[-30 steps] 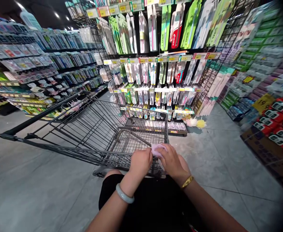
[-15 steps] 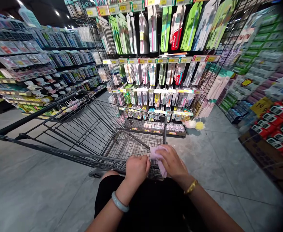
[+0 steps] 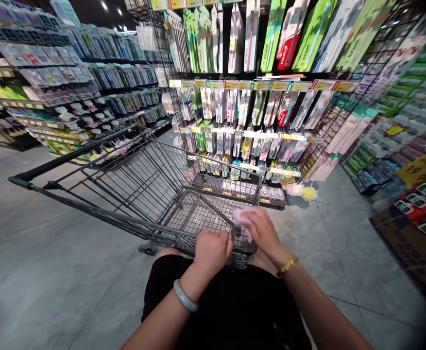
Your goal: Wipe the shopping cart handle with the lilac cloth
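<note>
A black wire shopping cart (image 3: pixel 136 194) stands sideways in front of me, its handle at the far left. My left hand (image 3: pixel 213 249), with a pale bangle at the wrist, is closed around the cart's near top rim. Beside it, my right hand (image 3: pixel 265 232), wearing a gold bracelet, is closed on a pink cloth (image 3: pixel 242 218). The cloth lies against the cart's near right corner. Part of the cloth is hidden under the fingers. Through the wires the basket's bottom grid shows.
Facing me is a rack of packaged toothbrushes (image 3: pixel 249 104) with price strips. At left runs a long shelf of hanging goods (image 3: pixel 118 73). On the right are stacked green packs (image 3: pixel 398 104) and red packs (image 3: pixel 422 204) on a brown box (image 3: pixel 398 243). Grey tiled floor (image 3: pixel 70 272) surrounds the cart.
My right hand has moved slightly up and away along the cart's corner with the cloth. The whole view has shifted, with the cart and rack now farther right. The left hand keeps its grip.
</note>
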`<action>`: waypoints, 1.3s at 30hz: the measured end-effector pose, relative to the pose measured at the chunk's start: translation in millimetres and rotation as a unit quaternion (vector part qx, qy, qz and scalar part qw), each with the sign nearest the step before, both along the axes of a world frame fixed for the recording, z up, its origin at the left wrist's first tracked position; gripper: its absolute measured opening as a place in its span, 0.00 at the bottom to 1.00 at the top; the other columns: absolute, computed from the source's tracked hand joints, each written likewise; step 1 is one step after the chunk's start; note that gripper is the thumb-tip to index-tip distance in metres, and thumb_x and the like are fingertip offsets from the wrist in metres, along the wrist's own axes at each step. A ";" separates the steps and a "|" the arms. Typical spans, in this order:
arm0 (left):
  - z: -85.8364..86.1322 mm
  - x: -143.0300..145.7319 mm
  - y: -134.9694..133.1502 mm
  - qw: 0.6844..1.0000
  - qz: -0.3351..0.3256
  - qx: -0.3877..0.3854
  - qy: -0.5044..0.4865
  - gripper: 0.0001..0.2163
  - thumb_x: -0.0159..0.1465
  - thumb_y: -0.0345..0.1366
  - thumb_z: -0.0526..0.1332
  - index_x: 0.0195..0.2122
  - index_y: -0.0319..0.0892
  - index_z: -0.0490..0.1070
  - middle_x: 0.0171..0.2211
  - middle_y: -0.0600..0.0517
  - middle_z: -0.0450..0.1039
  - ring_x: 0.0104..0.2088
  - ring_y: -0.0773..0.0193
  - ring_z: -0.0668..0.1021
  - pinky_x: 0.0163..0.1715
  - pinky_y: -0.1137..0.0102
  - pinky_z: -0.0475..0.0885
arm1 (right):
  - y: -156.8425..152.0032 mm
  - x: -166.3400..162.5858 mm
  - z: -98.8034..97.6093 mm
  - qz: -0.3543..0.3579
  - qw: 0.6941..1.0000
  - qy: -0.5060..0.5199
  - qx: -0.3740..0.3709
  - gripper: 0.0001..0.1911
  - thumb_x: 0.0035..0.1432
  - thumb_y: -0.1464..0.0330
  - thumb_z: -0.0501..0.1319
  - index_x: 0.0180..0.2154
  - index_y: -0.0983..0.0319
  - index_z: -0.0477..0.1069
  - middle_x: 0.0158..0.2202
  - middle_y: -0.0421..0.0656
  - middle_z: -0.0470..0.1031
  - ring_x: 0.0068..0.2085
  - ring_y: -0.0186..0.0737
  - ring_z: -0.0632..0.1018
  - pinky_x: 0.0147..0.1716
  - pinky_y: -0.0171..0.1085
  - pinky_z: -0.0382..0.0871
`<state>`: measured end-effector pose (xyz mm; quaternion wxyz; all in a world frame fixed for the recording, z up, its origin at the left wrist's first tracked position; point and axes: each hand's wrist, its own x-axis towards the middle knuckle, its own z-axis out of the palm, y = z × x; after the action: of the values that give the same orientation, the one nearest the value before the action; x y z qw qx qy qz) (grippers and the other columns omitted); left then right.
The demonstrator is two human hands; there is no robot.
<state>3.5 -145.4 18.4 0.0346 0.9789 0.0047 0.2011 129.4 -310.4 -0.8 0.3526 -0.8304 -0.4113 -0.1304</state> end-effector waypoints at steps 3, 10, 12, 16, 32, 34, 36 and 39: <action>1.5 3.0 -1.0 1.000 -0.003 -0.010 0.016 0.14 0.67 0.37 0.51 0.26 0.43 0.69 0.21 0.53 0.73 0.23 0.63 0.74 0.31 0.65 0.59 | 13.8 38.4 7.2 -0.074 0.997 0.003 0.017 0.13 0.64 0.65 0.53 0.44 0.60 0.74 0.48 0.50 0.69 0.51 0.50 0.68 0.53 0.51 0.64; 4.7 4.2 -4.5 0.997 0.003 -0.039 0.066 0.15 0.68 0.38 0.49 0.29 0.43 0.71 0.23 0.50 0.75 0.26 0.62 0.75 0.34 0.65 0.62 | -7.8 -5.5 0.2 0.041 0.995 0.079 0.055 0.11 0.65 0.65 0.53 0.45 0.54 0.72 0.50 0.44 0.70 0.54 0.47 0.68 0.55 0.48 0.63; 5.0 1.5 -5.0 0.996 0.006 -0.043 0.076 0.16 0.69 0.39 0.48 0.30 0.43 0.72 0.23 0.49 0.75 0.26 0.61 0.76 0.34 0.64 0.61 | -13.1 -12.4 -5.2 0.030 0.991 0.095 0.085 0.11 0.64 0.65 0.53 0.46 0.54 0.71 0.50 0.45 0.69 0.54 0.46 0.68 0.55 0.48 0.64; 6.3 1.8 -6.0 0.995 0.005 -0.046 0.086 0.19 0.71 0.41 0.45 0.30 0.43 0.72 0.24 0.49 0.76 0.26 0.61 0.76 0.34 0.64 0.62 | -0.8 15.3 -5.4 -0.042 0.992 0.066 0.103 0.12 0.65 0.65 0.53 0.45 0.57 0.73 0.49 0.47 0.68 0.52 0.47 0.69 0.54 0.50 0.64; 31.0 30.2 -11.5 0.982 -0.043 -0.014 0.185 0.18 0.69 0.40 0.48 0.33 0.39 0.75 0.26 0.44 0.77 0.28 0.58 0.79 0.38 0.61 0.66 | -24.1 -17.9 -12.4 -0.153 0.969 0.119 0.152 0.15 0.63 0.60 0.53 0.43 0.58 0.74 0.46 0.48 0.71 0.50 0.50 0.71 0.54 0.53 0.65; 35.1 42.0 -11.3 0.979 -0.078 0.002 0.187 0.16 0.68 0.40 0.50 0.32 0.39 0.75 0.27 0.44 0.77 0.30 0.56 0.79 0.43 0.58 0.65 | -17.7 6.2 -16.4 -0.176 0.943 0.184 0.213 0.16 0.63 0.58 0.53 0.44 0.60 0.72 0.44 0.47 0.73 0.48 0.47 0.72 0.53 0.51 0.65; 36.2 53.2 -11.1 0.978 -0.090 0.003 0.188 0.17 0.68 0.41 0.50 0.33 0.40 0.75 0.29 0.44 0.78 0.33 0.56 0.79 0.44 0.59 0.65 | -12.6 17.5 -24.7 -0.191 0.904 0.249 0.290 0.18 0.62 0.56 0.53 0.46 0.61 0.70 0.44 0.46 0.74 0.46 0.45 0.73 0.51 0.49 0.67; 33.3 64.5 -10.9 0.974 -0.084 -0.009 0.210 0.21 0.70 0.45 0.45 0.37 0.41 0.75 0.31 0.44 0.78 0.33 0.56 0.79 0.39 0.62 0.68 | -7.3 7.0 -47.5 -0.178 0.844 0.323 0.389 0.20 0.61 0.57 0.54 0.50 0.61 0.66 0.45 0.46 0.74 0.43 0.42 0.75 0.43 0.43 0.71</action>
<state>68.0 -156.3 51.8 0.0584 0.9958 -0.0688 -0.0121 136.4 -317.7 -48.3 0.7302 -0.6793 -0.0350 -0.0642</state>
